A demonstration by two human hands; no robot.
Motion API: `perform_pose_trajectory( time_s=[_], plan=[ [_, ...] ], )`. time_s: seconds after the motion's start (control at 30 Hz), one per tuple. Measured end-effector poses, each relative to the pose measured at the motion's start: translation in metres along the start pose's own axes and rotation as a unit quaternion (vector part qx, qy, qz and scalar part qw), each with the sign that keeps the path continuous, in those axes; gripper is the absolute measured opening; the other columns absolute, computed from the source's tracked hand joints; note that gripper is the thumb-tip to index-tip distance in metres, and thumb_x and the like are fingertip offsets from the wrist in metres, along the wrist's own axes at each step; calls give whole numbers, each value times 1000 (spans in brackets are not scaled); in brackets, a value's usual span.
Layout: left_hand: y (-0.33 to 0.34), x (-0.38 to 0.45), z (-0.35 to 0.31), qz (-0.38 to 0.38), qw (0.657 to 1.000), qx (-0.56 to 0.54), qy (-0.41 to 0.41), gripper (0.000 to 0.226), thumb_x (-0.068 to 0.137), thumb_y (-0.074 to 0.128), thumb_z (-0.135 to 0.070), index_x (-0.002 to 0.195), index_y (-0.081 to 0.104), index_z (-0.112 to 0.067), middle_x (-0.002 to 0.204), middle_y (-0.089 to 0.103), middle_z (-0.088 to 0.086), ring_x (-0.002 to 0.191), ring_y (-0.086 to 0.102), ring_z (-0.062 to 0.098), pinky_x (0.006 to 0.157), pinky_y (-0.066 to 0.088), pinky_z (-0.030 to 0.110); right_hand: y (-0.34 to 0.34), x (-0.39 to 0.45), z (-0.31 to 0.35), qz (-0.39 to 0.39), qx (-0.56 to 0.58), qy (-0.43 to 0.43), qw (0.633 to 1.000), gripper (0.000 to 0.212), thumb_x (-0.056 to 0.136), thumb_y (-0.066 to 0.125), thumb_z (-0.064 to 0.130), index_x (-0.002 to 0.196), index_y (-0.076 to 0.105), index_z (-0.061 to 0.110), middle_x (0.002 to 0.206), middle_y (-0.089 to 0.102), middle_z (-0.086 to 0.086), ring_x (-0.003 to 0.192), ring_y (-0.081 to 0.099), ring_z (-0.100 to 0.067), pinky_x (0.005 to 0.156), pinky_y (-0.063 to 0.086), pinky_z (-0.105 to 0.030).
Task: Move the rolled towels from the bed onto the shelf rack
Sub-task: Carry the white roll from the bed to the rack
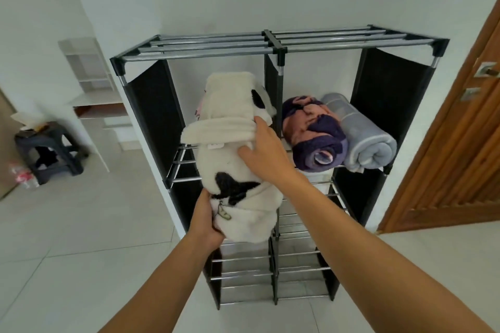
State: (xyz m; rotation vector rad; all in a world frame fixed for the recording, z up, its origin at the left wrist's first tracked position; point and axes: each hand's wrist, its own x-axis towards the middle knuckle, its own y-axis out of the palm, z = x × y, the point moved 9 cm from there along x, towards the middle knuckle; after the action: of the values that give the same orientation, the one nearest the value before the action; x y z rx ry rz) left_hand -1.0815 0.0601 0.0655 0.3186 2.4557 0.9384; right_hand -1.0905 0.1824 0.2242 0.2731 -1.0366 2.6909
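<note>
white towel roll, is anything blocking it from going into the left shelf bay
Nothing visible does. The white roll, held by the left hand and right hand, is already at the mouth of the left bay. The purple roll and grey roll lie in the right bay, past the centre post.

There are three rolled towels: one white towel with black patches [232,149], one purple and pink towel [315,132] and one grey-blue towel [362,134]. Two hands are seen, the left hand [205,220] and the right hand [266,150]. There is one shelf rack [273,43], one dark stool [48,151] at nine o'clock and one wooden door [460,143] at three o'clock.
</note>
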Motion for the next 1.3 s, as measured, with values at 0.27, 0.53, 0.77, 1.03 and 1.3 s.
perform_pose_trajectory(
  time_s=[0.27, 0.53, 0.77, 1.03, 1.3],
  plan=[
    [5, 55, -36, -12, 992, 117, -42, 44, 86, 59, -49, 119, 65, -20, 121, 68, 10, 115, 60, 36, 89, 50, 62, 26, 61, -36, 2, -69, 76, 995, 67, 92, 49, 34, 149, 20, 13, 154, 25, -17, 139, 30, -38, 112, 31, -44],
    [-6, 72, -77, 34, 906, 416, -70, 44, 86, 61, -50, 127, 57, -35, 121, 64, -1, 108, 64, 24, 75, 60, 50, 29, 40, -54, -23, -11, 88, 996, 57, 92, 54, 34, 142, 39, 12, 149, 36, -7, 139, 33, -22, 111, 26, -27],
    [10, 99, -98, 38, 916, 393, -67, 83, 61, 74, -61, 134, 50, -29, 127, 64, 4, 113, 62, 33, 73, 59, 56, 32, 3, -75, -41, 73, 137, 987, 72, 80, 56, 59, 141, 35, 27, 141, 42, 10, 126, 43, -8, 106, 39, -30],
    [39, 110, -98, 52, 928, 368, -10, 39, 84, 68, -38, 123, 59, -35, 109, 75, -3, 100, 70, 24, 71, 59, 46, 39, 17, -71, -72, 127, 152, 977, 65, 77, 57, 48, 137, 35, 35, 131, 53, 2, 116, 54, -15, 100, 47, -40],
    [59, 129, -127, 59, 926, 371, 45, 45, 85, 67, -42, 128, 54, -38, 118, 71, -5, 103, 69, 22, 74, 60, 49, 26, 54, -62, -146, 108, 127, 975, 64, 87, 60, 22, 145, 32, 22, 142, 44, -2, 129, 43, -17, 106, 35, -27]
  ],
)
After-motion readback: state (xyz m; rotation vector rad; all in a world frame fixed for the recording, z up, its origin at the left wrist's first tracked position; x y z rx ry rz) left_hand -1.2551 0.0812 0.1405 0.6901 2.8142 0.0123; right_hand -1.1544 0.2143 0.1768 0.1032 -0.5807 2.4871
